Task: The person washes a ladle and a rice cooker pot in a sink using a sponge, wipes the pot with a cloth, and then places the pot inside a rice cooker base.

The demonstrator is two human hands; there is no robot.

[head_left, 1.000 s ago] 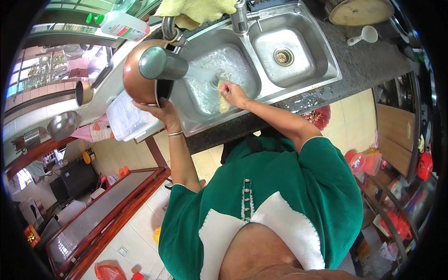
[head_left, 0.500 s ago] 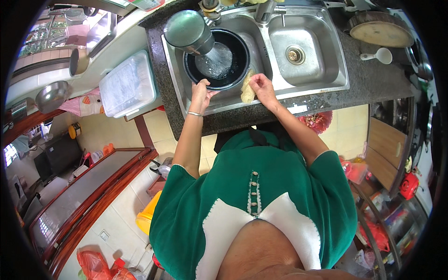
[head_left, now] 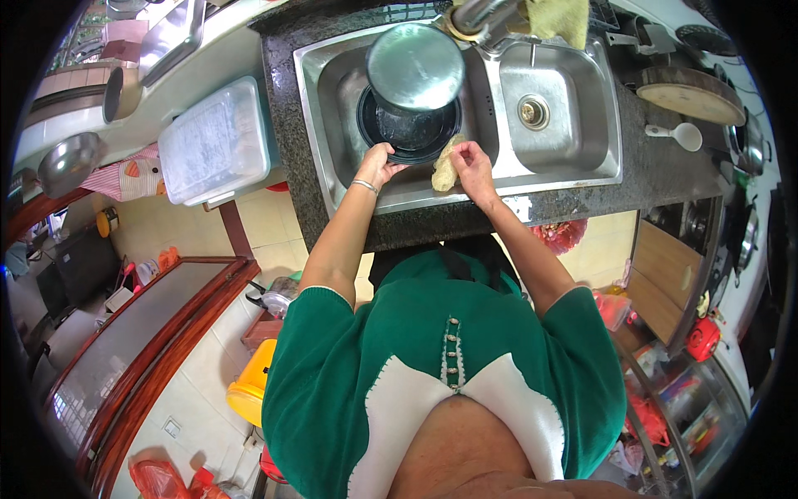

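My left hand (head_left: 381, 165) grips the near rim of a black pot (head_left: 426, 155) in the left basin of the double sink (head_left: 332, 170). Its fingers are closed on the rim. At the pot's right side, my right hand (head_left: 474, 170) pinches a crumpled, pale yellow cloth (head_left: 446, 170), which hangs near the basin's front edge. A round, greenish-silver tap attachment (head_left: 415, 66) hangs over the pot and hides its far part. The pot's inside looks wet, but how much water it holds is hard to tell.
Another yellow cloth (head_left: 561, 21) drapes behind the sink by the tap. On the right counter lie a white scoop (head_left: 682, 135) and a thick round board (head_left: 690, 93). A lidded plastic box (head_left: 218, 141) stands at the left, with a metal bowl (head_left: 71, 164) beyond it.
The view has shifted. The pot has moved back under the tap attachment, my left hand still on its rim. The water stream that showed clearly before is now mostly hidden. My right hand keeps the cloth.
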